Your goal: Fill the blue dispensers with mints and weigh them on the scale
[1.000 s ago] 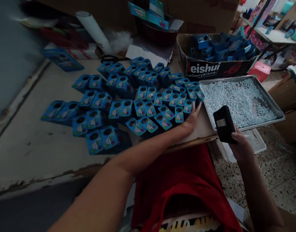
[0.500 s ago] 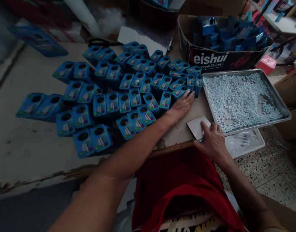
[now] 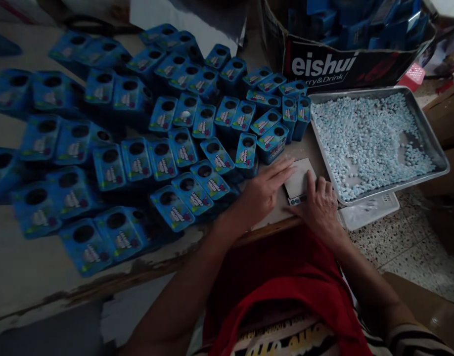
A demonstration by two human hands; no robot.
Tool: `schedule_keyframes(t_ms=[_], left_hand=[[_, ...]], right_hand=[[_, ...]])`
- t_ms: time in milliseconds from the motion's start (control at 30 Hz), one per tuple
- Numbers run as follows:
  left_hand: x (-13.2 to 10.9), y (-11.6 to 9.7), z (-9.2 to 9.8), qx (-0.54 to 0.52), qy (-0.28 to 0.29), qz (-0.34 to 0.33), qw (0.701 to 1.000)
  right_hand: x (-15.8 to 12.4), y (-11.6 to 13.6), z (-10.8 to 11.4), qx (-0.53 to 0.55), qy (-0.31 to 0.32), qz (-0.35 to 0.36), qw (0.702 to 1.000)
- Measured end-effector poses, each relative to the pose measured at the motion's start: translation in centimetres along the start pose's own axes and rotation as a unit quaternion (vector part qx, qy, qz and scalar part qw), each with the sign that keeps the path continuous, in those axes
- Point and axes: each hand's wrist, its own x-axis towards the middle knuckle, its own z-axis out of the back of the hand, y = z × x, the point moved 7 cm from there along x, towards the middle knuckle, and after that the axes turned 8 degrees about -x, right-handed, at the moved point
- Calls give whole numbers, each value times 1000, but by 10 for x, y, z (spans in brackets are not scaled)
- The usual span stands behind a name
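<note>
A small flat digital scale (image 3: 299,179) with a pale plate and buttons along its near edge lies on the table. My right hand (image 3: 321,205) rests on the scale's right side, index finger stretched over the plate and thumb near the buttons, fingers apart. From the left, my left hand (image 3: 266,190) reaches the plate's edge with fingers stretched and nothing visible in them. Many blue printed boxes (image 3: 245,151) with round holes in their tops stand in groups left of the scale. To the right, a metal tray (image 3: 446,170) holds small pale blue and white candies (image 3: 364,143).
Behind the tray stands a black cardboard box (image 3: 323,66) full of more blue boxes. A white plastic tray (image 3: 371,210) sits lower, under the metal tray's near edge. The table's worn front edge (image 3: 123,277) runs close to my red apron (image 3: 271,277).
My left hand has left the blue boxes and come back toward me to the scale. My right hand stays at the scale, whose buttons now show. The view has shifted closer.
</note>
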Motion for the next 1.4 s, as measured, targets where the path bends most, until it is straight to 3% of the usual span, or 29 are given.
schedule_keyframes(t_ms=[133,233,333,533,667,833,933,1033,1200,1300,1400], left_hand=[[-62,-21,24,60,-66,79,993],[-104,-31,24,120,-93,98,983],[-129,-36,20,158,-138,95,973],[-135,-33,15,211,-176,118,954],[-133,-38,18,211,-202,111,950],[-135,-37,17,201,-215,104,950],[-138,-30,18,192,-224,132,946],[-140,-25,19,182,-233,145,944],[-144,-26,17,193,-244,112,944],[-142,-33,11,198,-220,63,953],[-132,-44,17,234,-217,34,947]], right_hand=[[-35,-12,12,58,-46,46,996],[-51,-13,6,90,-14,70,993],[-53,-5,-5,98,36,105,989],[-41,3,-16,81,59,118,988],[-42,4,-14,85,35,120,989],[-39,4,-13,123,13,102,987],[-38,1,-10,175,18,98,980],[-38,-18,3,230,-29,60,971],[-27,-84,30,234,-152,-40,959],[-5,-129,27,203,-177,-64,961],[26,-166,15,149,-191,-66,968]])
